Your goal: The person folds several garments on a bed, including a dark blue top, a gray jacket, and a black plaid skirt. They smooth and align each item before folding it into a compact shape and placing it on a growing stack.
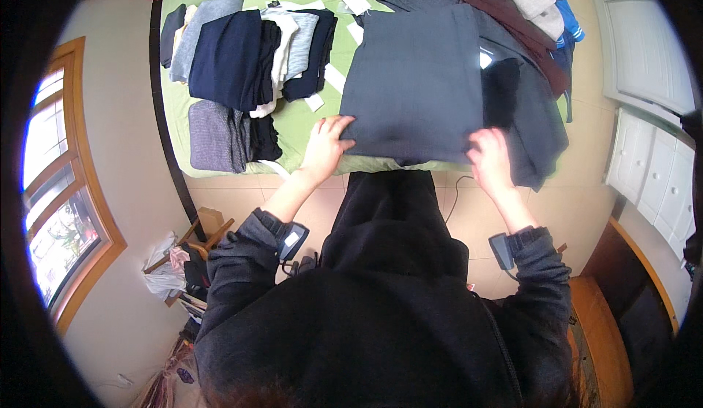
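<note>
Grey garment (414, 82) lay flat on bed (295, 130), near edge close to bed's rim. Left hand (326, 144) touched left edge, thumb and fingers apart; right hand (491, 157) blurred at near right corner, grip unclear. Uneven pull risked skewed edges, creases.

The premises presented as a home, most likely a bedroom. A wide, soft-edged surface under a green cover (176, 108) (apparently a bed) bore folded clothes (227, 56). A wood-framed window (62, 247) was set in a pale wall (132, 203) to the left. To the right stood a white unit (648, 170) with small knobs, and brown wooden furniture (600, 335). The floor (575, 214) was laid in beige tile.
</note>
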Action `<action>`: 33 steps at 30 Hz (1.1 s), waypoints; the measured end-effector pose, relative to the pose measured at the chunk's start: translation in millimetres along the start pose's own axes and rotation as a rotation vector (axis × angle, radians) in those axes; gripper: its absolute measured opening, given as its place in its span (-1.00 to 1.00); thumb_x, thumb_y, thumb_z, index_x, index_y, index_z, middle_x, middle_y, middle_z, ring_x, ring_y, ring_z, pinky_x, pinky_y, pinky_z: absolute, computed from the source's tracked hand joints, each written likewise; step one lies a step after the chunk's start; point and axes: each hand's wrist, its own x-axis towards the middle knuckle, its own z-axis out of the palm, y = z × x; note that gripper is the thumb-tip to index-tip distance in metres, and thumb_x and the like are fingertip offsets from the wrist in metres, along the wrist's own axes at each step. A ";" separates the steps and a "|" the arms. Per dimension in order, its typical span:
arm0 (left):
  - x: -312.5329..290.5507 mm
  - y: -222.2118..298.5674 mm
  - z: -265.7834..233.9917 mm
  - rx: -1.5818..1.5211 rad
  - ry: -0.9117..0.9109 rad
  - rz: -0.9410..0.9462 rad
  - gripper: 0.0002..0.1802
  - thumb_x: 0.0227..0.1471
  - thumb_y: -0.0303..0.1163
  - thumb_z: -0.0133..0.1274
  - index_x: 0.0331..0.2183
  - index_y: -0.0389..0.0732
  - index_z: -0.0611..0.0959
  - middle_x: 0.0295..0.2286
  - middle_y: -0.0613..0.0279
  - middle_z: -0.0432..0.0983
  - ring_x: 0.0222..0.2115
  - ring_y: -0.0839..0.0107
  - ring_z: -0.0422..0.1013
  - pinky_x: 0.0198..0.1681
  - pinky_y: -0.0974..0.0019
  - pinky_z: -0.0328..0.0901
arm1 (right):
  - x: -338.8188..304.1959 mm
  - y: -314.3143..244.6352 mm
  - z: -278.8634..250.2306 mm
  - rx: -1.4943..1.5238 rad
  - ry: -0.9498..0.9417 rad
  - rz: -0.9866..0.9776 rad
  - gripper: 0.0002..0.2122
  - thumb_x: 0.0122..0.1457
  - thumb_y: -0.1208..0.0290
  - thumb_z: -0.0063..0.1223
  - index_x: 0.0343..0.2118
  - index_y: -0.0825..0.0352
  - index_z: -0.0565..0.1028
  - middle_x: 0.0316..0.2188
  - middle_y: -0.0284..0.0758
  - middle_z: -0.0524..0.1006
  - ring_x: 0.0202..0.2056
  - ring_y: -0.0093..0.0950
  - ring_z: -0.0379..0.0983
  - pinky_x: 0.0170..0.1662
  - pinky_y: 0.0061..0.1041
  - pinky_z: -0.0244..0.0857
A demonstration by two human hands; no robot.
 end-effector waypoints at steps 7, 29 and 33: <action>70.2 -62.1 -6.3 -0.436 -0.656 0.335 -0.77 -0.15 -0.44 0.15 -0.32 -0.17 0.67 0.02 0.19 0.33 0.17 0.12 0.04 0.19 -0.05 -0.08 | 53.5 50.7 8.3 0.694 -0.789 0.286 -0.87 -0.13 0.55 0.16 -0.54 0.34 0.41 -0.46 -0.38 0.49 -0.26 -0.47 0.39 0.04 -0.41 0.11; 311.7 -159.3 116.8 -0.523 0.559 -0.478 -0.67 0.04 -0.32 0.00 -0.14 -0.27 0.47 -0.40 -0.20 0.50 -0.35 -0.18 0.41 -0.25 0.04 0.30 | 191.9 190.6 179.3 -0.030 0.348 0.836 -0.60 0.14 0.22 -0.04 -0.12 0.50 0.38 -0.28 0.08 0.45 -0.19 -0.03 0.38 -0.10 -0.21 0.23; 298.0 -160.8 145.4 -0.463 0.382 -0.804 -0.43 0.01 -0.20 0.05 -0.02 -0.28 0.28 -0.44 -0.22 0.49 -0.34 -0.16 0.42 -0.24 0.02 0.28 | 183.8 188.1 182.4 0.043 0.195 0.935 -0.59 0.09 0.20 0.04 -0.12 0.43 0.33 -0.20 -0.03 0.40 -0.22 -0.05 0.39 -0.12 -0.23 0.25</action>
